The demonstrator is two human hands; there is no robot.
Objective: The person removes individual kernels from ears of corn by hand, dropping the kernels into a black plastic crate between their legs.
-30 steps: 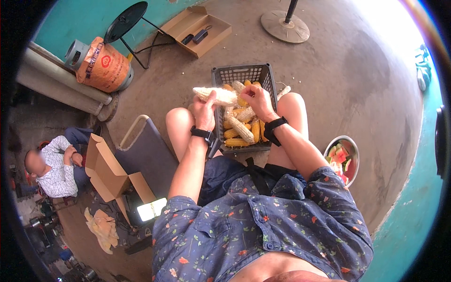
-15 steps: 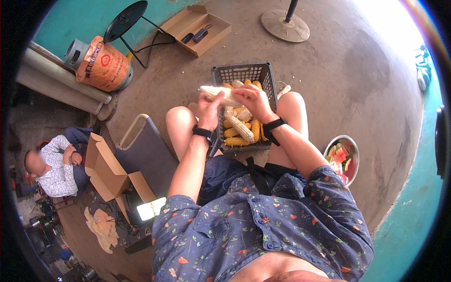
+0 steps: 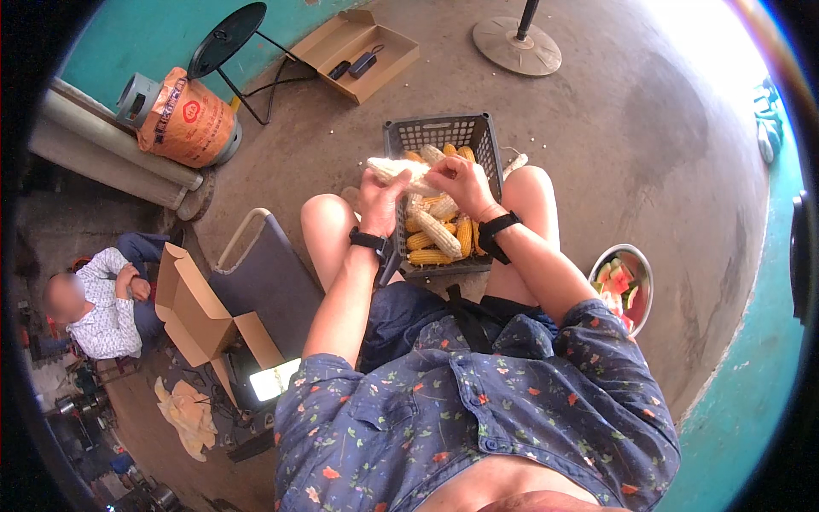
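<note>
A pale ear of corn (image 3: 391,169) is held up over the crate, lying roughly sideways. My left hand (image 3: 379,201) is wrapped round its left part, thumb on top. At its right end, the fingers of my right hand (image 3: 465,183) are bent and pressed against the ear; their tips are partly hidden. Beneath both hands stands a dark grey plastic crate (image 3: 490,136) between my knees. Yellow ears of corn (image 3: 422,241) and whitish cobs (image 3: 438,233) lie mixed inside it.
Outside the crate's right side lies a pale cob (image 3: 515,164). A metal bowl (image 3: 648,290) of melon pieces stands to the right. Leftward are a grey chair (image 3: 264,264), cardboard boxes, a lit phone (image 3: 275,381), a gas cylinder (image 3: 192,119) and a seated person (image 3: 107,299).
The ear has shifted slightly right and tilted a little, its left tip now lower. Both hands keep their hold, with small finger movements of the right hand.
</note>
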